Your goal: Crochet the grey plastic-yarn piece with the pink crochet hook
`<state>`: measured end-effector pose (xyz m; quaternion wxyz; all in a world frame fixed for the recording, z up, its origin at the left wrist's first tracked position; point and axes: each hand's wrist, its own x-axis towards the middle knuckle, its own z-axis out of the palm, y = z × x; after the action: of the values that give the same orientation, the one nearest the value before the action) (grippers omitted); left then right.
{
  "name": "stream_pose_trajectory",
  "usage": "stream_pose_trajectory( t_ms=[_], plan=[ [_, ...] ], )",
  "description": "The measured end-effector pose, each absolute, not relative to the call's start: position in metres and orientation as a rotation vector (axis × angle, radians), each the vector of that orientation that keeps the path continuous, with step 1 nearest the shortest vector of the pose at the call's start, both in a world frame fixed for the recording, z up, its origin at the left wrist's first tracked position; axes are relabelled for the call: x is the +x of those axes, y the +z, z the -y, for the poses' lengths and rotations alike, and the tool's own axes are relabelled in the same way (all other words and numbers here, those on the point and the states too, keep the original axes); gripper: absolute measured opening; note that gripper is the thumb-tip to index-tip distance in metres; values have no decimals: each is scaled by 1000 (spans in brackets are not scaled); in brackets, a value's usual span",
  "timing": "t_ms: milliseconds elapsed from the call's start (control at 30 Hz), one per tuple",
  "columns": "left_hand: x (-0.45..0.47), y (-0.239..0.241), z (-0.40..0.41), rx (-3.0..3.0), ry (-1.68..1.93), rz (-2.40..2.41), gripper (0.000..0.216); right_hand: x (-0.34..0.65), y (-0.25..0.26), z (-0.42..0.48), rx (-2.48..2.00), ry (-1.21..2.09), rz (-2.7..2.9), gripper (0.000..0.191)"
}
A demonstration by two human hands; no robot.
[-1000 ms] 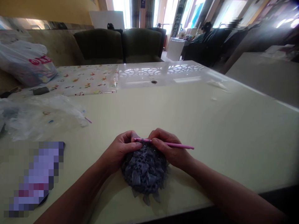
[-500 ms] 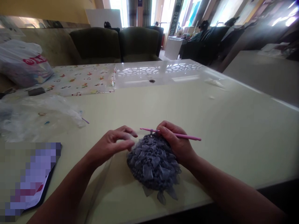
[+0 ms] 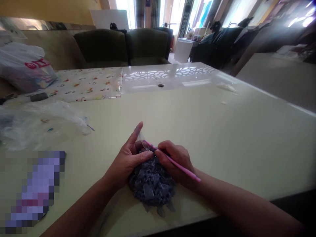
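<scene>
A dark grey, ruffled crochet piece (image 3: 153,184) made of sheer ribbon rests near the front edge of the table. My right hand (image 3: 175,161) grips a pink crochet hook (image 3: 184,169), its tip pointing up and left at the top of the piece. My left hand (image 3: 130,158) holds the piece's upper left edge with the thumb pressed on it. Its index finger is raised, and a strand of sheer grey ribbon (image 3: 141,136) runs from that finger down toward the hook tip. The other left fingers are partly hidden behind the work.
A phone with a blurred screen (image 3: 37,191) lies at the left. Beyond it are a crumpled clear plastic bag (image 3: 64,115), a patterned cloth (image 3: 84,84) and a full white carrier bag (image 3: 27,67). Dark green chairs (image 3: 148,46) stand behind the pale table (image 3: 234,138).
My left hand has moved right onto the crochet piece, its index finger now raised with ribbon over it. The piece shifted left, and the hook's handle end swung down.
</scene>
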<state>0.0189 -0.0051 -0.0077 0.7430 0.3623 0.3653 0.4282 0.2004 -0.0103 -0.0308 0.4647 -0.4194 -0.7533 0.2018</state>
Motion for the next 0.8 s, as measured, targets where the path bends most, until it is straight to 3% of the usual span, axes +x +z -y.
stream_pose_trajectory(
  t_ms=[167, 367, 533, 700, 800],
  plan=[
    [24, -7, 7, 721, 964, -808, 93, 199, -33, 10, -900, 135, 1945, 22],
    [23, -3, 5, 655, 892, -797, 96, 198, -34, 13, -823, -10, 1992, 21],
    [18, -1, 6, 823, 880, -810, 98, 201, -31, 11, -738, 72, 1993, 20],
    [15, -1, 7, 1050, 843, -908, 100, 207, -25, 3, -746, 455, 2043, 26],
    [18, -2, 7, 1100, 874, -991, 98, 207, -25, 2, -825, 373, 2094, 30]
  ],
)
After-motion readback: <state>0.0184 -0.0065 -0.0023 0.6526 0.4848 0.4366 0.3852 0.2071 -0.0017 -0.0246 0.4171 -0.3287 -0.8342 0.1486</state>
